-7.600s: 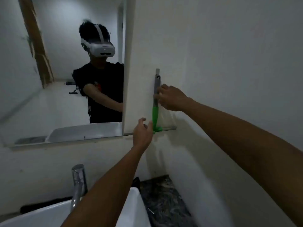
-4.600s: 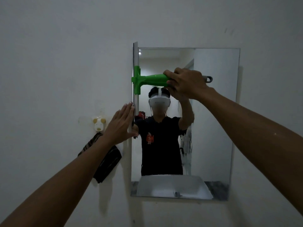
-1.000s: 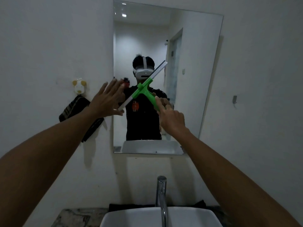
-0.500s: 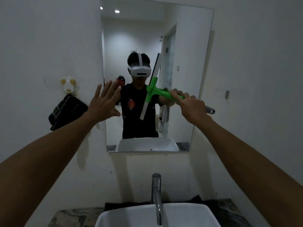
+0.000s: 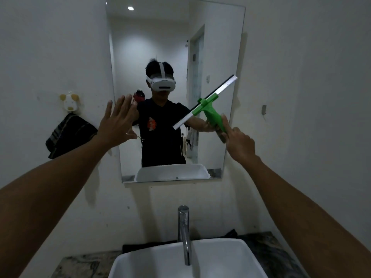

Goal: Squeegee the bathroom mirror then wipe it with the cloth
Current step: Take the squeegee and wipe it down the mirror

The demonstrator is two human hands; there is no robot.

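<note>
one mirror (image 5: pixel 216 37), one squeegee (image 5: pixel 206 106), one cloth (image 5: pixel 68 135), two hands

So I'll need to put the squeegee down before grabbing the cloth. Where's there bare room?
The marble counter left of the basin shows a bare patch. Right of the basin, dark cloth covers much of it. The basin bowl is open around the tap. The right hand holds the squeegee.

Both forearms are bare, with no sleeves, watch or rings showing on the left hand (image 5: pixel 117 125) or the right hand (image 5: pixel 240 145). The mirror (image 5: pixel 216 37) shows the person in a black short-sleeved T-shirt (image 5: pixel 160 137) with a small red-orange chest print, and a white headset (image 5: pixel 163 83) with a white strap over the head.
</note>
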